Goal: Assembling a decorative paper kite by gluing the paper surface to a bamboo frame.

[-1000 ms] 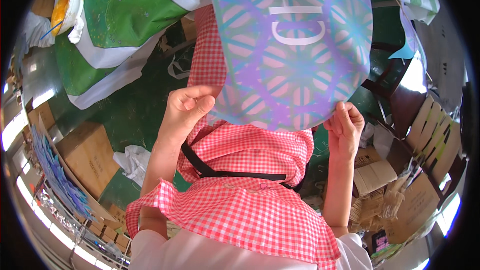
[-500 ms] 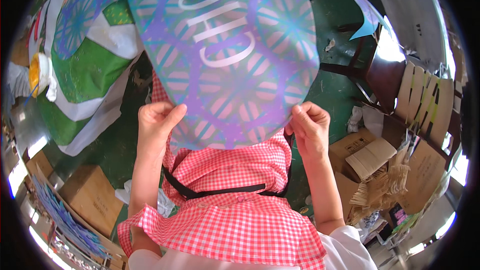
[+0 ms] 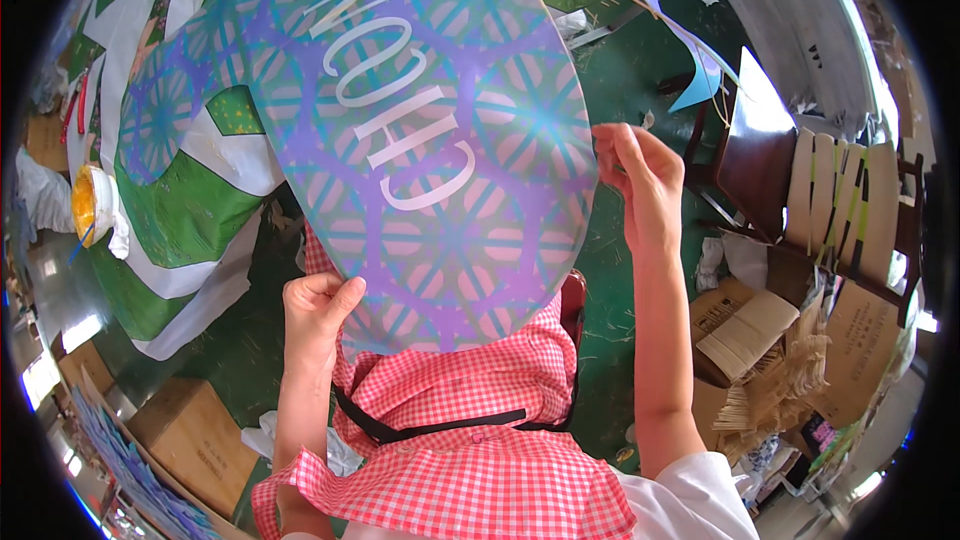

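A large purple and teal patterned sheet [image 3: 490, 260] with white lettering and a rounded near end spreads in front of me, its end hanging over my red checked apron [image 3: 440, 380]. My left hand [image 3: 318, 320] pinches its lower left edge, thumb on top and the fingers curled underneath. At the right edge, higher up, my right hand [image 3: 645, 180] has its fingers bent together, with the fingertips at the rim of the sheet. Those tips are partly hidden, so their exact hold on the rim is hard to see.
Green and white material [image 3: 190, 210] lies at the left beside a yellow-topped white tub [image 3: 90, 205]. A cardboard box [image 3: 190, 440] stands at lower left. On the right are a dark wooden chair [image 3: 750, 170], flattened cardboard [image 3: 750, 330] and a light blue strip [image 3: 700, 80].
The sheet has shifted toward me and a little left, showing more lettering. My right hand has moved farther up its right edge; my left hand has come lower with the sheet.
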A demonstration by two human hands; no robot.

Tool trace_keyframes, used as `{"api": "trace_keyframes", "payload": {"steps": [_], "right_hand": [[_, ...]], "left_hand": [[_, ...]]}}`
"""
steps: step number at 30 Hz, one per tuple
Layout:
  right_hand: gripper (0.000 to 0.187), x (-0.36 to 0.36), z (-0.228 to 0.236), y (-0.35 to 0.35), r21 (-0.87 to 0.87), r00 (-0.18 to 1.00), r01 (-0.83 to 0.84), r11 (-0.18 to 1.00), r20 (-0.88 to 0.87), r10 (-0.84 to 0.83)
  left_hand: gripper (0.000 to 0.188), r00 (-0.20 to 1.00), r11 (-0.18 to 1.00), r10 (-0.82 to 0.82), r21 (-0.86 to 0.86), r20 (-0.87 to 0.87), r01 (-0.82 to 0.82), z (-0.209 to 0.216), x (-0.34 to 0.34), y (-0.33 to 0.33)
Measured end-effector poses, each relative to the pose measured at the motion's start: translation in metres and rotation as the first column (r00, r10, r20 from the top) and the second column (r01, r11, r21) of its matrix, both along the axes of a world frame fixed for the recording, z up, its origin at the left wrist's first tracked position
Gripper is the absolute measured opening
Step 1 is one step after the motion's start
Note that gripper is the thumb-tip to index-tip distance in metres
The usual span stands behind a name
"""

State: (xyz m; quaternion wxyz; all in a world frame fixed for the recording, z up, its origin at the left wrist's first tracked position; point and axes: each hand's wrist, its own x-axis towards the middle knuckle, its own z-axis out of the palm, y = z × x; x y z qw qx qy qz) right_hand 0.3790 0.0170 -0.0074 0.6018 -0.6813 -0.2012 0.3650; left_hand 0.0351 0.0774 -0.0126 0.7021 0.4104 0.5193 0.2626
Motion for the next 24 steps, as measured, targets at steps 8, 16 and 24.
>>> {"api": "trace_keyframes", "payload": {"steps": [8,16,24], "right_hand": [[0.028,0.002,0.006,0.0,-0.029,0.997,-0.046,0.999,0.059,0.048],[0.028,-0.028,0.006,-0.039,-0.086,0.997,-0.048,0.995,0.049,0.053],[0.023,-0.042,0.013,-0.041,-0.055,1.0,0.018,0.998,-0.013,-0.019]], "left_hand": [[0.019,0.965,0.954,-0.018,0.286,-0.26,0.095,0.012,-0.033,0.015],[0.02,0.827,0.273,-0.03,0.791,-0.562,0.547,0.097,0.099,0.135],[0.025,0.638,-0.093,-0.326,0.695,-0.698,0.713,0.082,0.227,0.215]]}}
